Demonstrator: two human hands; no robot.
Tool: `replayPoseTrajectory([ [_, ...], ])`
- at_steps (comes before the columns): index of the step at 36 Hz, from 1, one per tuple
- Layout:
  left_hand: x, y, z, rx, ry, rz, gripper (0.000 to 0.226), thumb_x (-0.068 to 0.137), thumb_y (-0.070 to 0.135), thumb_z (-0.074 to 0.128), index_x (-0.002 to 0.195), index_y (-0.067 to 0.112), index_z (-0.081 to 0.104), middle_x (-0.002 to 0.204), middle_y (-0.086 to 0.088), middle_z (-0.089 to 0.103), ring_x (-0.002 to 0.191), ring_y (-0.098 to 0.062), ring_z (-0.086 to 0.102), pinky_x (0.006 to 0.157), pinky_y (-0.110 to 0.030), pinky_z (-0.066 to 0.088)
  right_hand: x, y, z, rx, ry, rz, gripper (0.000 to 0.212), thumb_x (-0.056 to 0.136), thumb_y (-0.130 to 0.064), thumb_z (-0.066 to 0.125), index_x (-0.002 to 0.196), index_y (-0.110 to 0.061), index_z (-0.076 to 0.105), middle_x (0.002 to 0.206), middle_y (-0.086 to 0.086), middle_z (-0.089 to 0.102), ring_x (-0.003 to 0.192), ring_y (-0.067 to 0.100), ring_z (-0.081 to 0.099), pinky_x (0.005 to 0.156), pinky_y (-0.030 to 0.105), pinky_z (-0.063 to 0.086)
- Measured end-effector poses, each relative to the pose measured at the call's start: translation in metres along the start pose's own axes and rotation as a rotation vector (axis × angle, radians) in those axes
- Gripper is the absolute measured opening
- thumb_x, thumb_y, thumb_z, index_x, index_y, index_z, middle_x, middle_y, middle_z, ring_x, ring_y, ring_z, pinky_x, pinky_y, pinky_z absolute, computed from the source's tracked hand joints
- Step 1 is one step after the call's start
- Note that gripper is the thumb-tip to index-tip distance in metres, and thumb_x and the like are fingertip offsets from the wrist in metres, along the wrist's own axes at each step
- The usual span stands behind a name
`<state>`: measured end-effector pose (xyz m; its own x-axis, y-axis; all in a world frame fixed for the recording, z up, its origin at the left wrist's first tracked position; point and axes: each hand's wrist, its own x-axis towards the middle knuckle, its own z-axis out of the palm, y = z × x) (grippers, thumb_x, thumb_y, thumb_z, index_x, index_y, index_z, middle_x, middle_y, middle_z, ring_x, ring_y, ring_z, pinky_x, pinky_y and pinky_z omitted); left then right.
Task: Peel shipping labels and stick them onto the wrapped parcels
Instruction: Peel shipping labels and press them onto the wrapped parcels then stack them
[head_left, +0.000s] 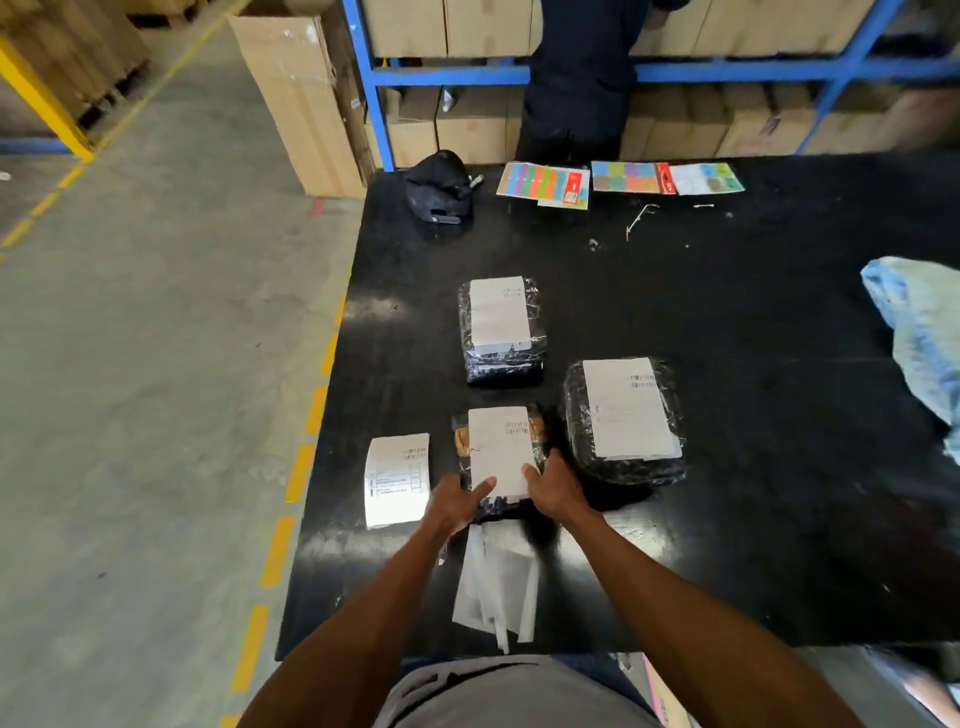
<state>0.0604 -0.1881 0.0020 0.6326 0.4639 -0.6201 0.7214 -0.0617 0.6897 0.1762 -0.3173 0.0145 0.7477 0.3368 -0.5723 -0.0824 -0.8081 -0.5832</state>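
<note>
Left hand (457, 503) and right hand (557, 488) grip parcel (462, 441) between them, thumbs on its label (501, 447). Just left of left hand: loose label (397, 478).

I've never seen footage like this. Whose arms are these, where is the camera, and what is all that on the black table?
There is no machine here. A person wears a wide-angle camera on the head, so you look down along their own arms. The left hand and right hand grip the nearest parcel, a bundle wrapped in black plastic film, with the thumbs on its white paper shipping label. The far parcel and the right parcel, wrapped alike, already carry labels. On the black table a loose white label sheet lies to the left. White paper strips, probably peeled backing, lie near the person. There are also a black cap, colourful printed sheets at the far edge and a pale blue plastic bag. Another person in dark clothes stands beyond.
</note>
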Motion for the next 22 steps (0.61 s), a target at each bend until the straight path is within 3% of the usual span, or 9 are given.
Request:
replayPoseTrajectory([
  [3, -0.008, 0.009, -0.008, 0.082, 0.040, 0.010, 0.048, 0.093, 0.049, 0.062, 0.123, 0.012, 0.067, 0.111, -0.006, 0.075, 0.089, -0.023, 0.073, 0.082, -0.037, 0.060, -0.010, -0.012, -0.001, -0.013, 0.082, -0.039, 0.044, 0.102, -0.025, 0.056, 0.137, 0.000, 0.046, 0.139, 0.021, 0.054, 0.128, 0.038, 0.055, 0.103, 0.039, 0.045],
  [8, -0.024, 0.034, -0.032, 0.226, 0.122, 0.083, 0.043, 0.099, 0.046, 0.054, 0.107, 0.007, 0.069, 0.107, -0.009, 0.072, 0.077, -0.015, 0.060, 0.057, -0.017, 0.039, -0.017, -0.032, -0.013, -0.018, 0.138, -0.134, 0.049, 0.104, -0.027, 0.054, 0.145, -0.004, 0.042, 0.144, 0.020, 0.049, 0.132, 0.038, 0.049, 0.108, 0.043, 0.042],
  [10, -0.025, 0.041, -0.037, 0.187, 0.169, 0.124, 0.042, 0.099, 0.045, 0.054, 0.108, 0.007, 0.069, 0.108, -0.009, 0.073, 0.080, -0.017, 0.063, 0.060, -0.019, 0.043, -0.019, -0.038, -0.020, -0.017, 0.169, -0.173, 0.052, 0.104, -0.029, 0.053, 0.148, -0.005, 0.040, 0.145, 0.019, 0.049, 0.132, 0.037, 0.050, 0.109, 0.043, 0.041],
  [12, -0.024, 0.054, -0.042, 0.084, 0.229, 0.172, 0.040, 0.098, 0.043, 0.058, 0.113, 0.008, 0.069, 0.112, -0.009, 0.073, 0.091, -0.025, 0.069, 0.074, -0.030, 0.056, -0.017, -0.050, -0.026, -0.007, 0.230, -0.210, 0.050, 0.104, -0.032, 0.052, 0.147, -0.008, 0.043, 0.143, 0.017, 0.051, 0.128, 0.036, 0.053, 0.107, 0.044, 0.045],
  [14, -0.020, 0.073, -0.046, -0.025, 0.281, 0.201, 0.037, 0.097, 0.039, 0.060, 0.119, 0.010, 0.067, 0.115, -0.007, 0.073, 0.098, -0.027, 0.070, 0.085, -0.039, 0.059, -0.013, -0.066, -0.034, 0.027, 0.298, -0.239, 0.048, 0.104, -0.033, 0.050, 0.145, -0.011, 0.044, 0.140, 0.015, 0.052, 0.125, 0.036, 0.056, 0.105, 0.045, 0.047],
  [19, 0.006, 0.124, -0.065, -0.071, 0.406, 0.272, 0.031, 0.097, 0.039, 0.060, 0.111, 0.014, 0.070, 0.099, -0.005, 0.076, 0.090, -0.024, 0.072, 0.085, -0.042, 0.059, 0.011, -0.114, -0.070, 0.059, 0.368, -0.305, 0.046, 0.105, -0.031, 0.048, 0.147, -0.013, 0.044, 0.137, 0.015, 0.052, 0.128, 0.034, 0.053, 0.106, 0.046, 0.045],
  [22, 0.034, 0.147, -0.074, -0.105, 0.406, 0.280, 0.031, 0.096, 0.039, 0.059, 0.113, 0.015, 0.069, 0.102, -0.006, 0.075, 0.092, -0.027, 0.072, 0.086, -0.047, 0.059, 0.037, -0.137, -0.091, 0.053, 0.335, -0.337, 0.048, 0.106, -0.032, 0.045, 0.150, -0.015, 0.041, 0.142, 0.015, 0.049, 0.131, 0.036, 0.051, 0.109, 0.047, 0.045],
])
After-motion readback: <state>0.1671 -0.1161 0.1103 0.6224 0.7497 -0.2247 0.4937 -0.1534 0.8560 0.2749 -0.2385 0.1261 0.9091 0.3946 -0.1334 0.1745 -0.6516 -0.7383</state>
